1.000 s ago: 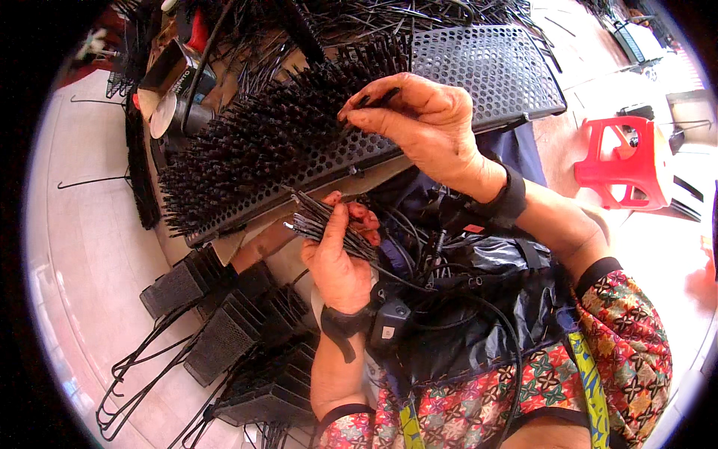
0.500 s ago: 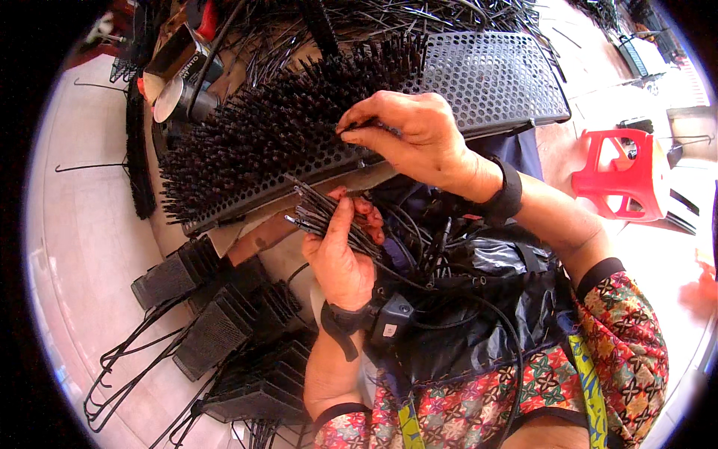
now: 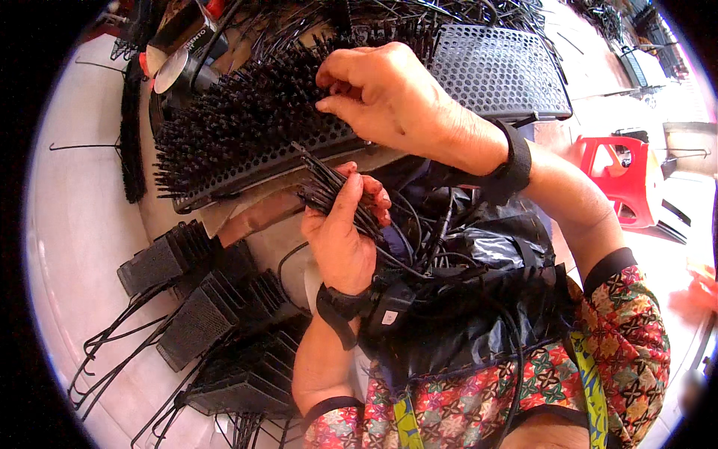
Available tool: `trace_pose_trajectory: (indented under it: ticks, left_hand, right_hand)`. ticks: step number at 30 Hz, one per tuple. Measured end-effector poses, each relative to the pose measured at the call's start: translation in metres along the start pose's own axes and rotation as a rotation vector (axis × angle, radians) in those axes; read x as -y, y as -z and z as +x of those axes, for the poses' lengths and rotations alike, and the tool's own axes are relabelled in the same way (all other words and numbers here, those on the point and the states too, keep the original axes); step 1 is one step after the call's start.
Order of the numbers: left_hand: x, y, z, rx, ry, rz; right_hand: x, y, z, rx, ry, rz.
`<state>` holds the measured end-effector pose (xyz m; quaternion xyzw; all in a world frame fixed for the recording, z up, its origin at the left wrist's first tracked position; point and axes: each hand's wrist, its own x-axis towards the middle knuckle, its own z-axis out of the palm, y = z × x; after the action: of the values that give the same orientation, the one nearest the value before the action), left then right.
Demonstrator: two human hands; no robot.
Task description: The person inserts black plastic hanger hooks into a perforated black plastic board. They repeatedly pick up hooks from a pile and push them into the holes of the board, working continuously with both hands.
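A long black plate [image 3: 501,71] full of round holes lies across in front of me. Dense dark bristle tufts [image 3: 232,135] stand up from its left and middle parts, while the holes at its right end show bare. Low in front of the plate, my left hand [image 3: 344,251] is closed around a bundle of thin black sticks [image 3: 323,191], their tips pointing up and left. Over the tufts hovers my right hand [image 3: 396,101], thumb and fingertips drawn together in a pinch. What sits between those fingertips is too small and dark to make out.
Stacked black pans [image 3: 202,322] with wire handles sit on the floor at lower left. A tin [image 3: 179,71] and a box [image 3: 187,34] stand beyond the plate's left end. Loose black strips [image 3: 479,13] pile up behind. A red stool [image 3: 613,176] is at right; black sheeting [image 3: 464,318] covers my lap.
My right hand has moved left and a little farther away over the tufts, still pinched. The left hand keeps its bundle and has shifted only slightly. The view has tilted a little.
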<state>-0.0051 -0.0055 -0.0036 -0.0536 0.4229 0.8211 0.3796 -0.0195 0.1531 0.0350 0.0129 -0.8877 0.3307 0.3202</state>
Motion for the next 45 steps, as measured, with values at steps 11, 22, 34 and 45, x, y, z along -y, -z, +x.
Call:
trace_pose_trajectory:
  ticks: [11,22,34,45]
  left_hand:
    - [0.0,-0.004,-0.003,-0.004,0.006,0.05]
    - [0.006,-0.001,-0.004,0.125,0.056,0.201]
    - [0.01,-0.005,-0.003,0.173,0.254,0.298]
    - [0.011,-0.007,-0.004,0.195,0.258,0.275]
  right_hand:
    - [-0.009,-0.001,0.011,0.07,0.237,0.069]
    - [-0.014,0.004,0.01,0.12,0.384,0.015]
    - [-0.016,0.002,0.027,0.232,0.376,-0.047]
    - [0.006,0.017,0.04,0.398,0.408,-0.182]
